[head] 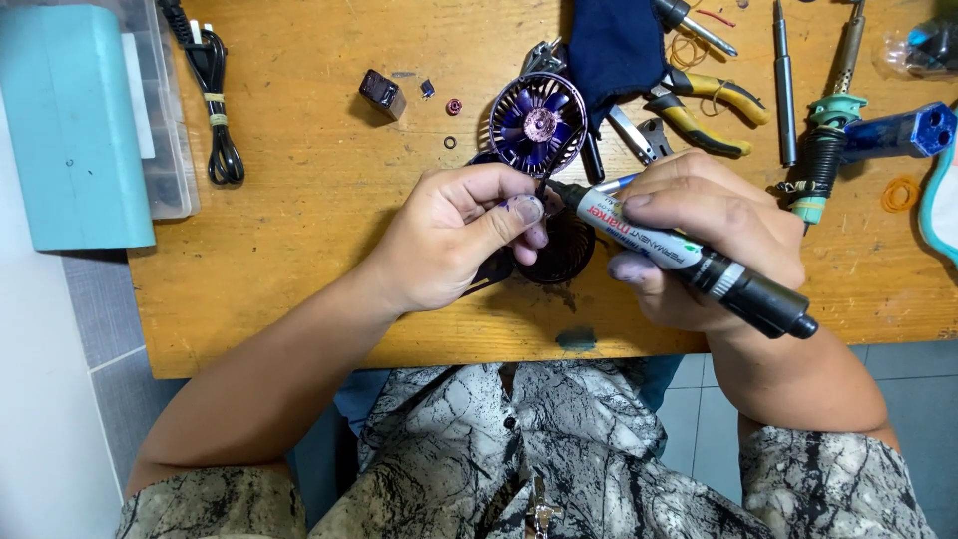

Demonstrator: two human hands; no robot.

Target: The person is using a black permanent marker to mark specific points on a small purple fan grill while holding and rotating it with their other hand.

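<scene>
Closest to the camera, the right hand is wrapped around a fat black permanent marker, fingers closed tight on the barrel, tip aimed left toward the other hand. The left hand is pinching something tiny between thumb and fingers, right where the marker tip ends up; it's too small to tell what it is. Just under and between both hands sits a dark round fan grille flat on the wooden table. A bit further back there's the purple fan with its blades exposed, just above the left hand's fingers. Beyond that, yellow-handled pliers and a dark blue cloth. Off right is a soldering iron, and far left a coiled black power cord next to a light blue box.
</scene>
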